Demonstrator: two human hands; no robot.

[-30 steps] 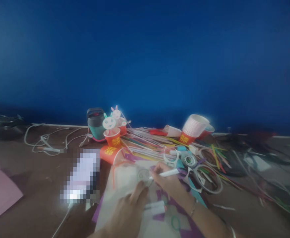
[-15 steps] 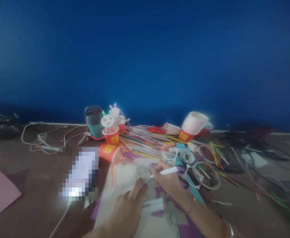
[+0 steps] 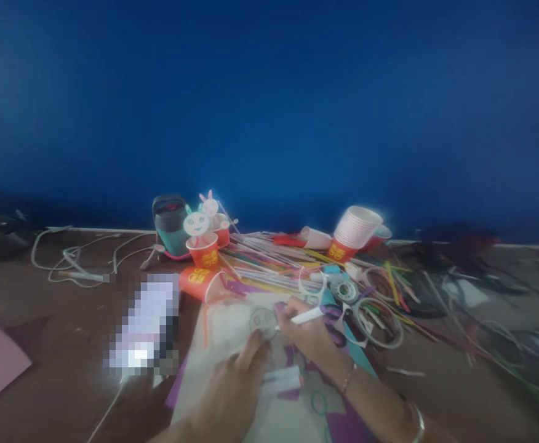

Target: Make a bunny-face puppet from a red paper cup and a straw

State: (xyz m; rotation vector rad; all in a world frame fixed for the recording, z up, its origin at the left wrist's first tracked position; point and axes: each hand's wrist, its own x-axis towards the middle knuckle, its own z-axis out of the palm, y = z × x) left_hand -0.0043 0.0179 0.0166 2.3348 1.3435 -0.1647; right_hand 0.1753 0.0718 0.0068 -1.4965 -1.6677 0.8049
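Your right hand grasps a slim white plastic marker between thumb and fingers, slanted so that its tip points left, at the right edge of a round, green-outlined face drawn just beyond your left hand. The picture is soft there, so whether the tip touches the paper is hard to say. Your left hand grips nothing; it rests, fingers loosely extended, on the large white paper sheet that bears the face.

Between your two wrists lie white capped pens and, nearer to you, a small green ring drawn on paper, with purple paper showing below your right hand. Purple-handled scissors sit just beside your right hand, on its outer side; past them are a round teal-and-white tape roll and a wide pale ring.

Beyond your left hand, a red paper cup with yellow print lies on its side, and behind it an upright red paper cup carries a white rabbit-face cutout. Farther off, beyond your right hand, thin coloured sticks spread over the brown counter towards a tilted stack of white-rimmed paper cups.
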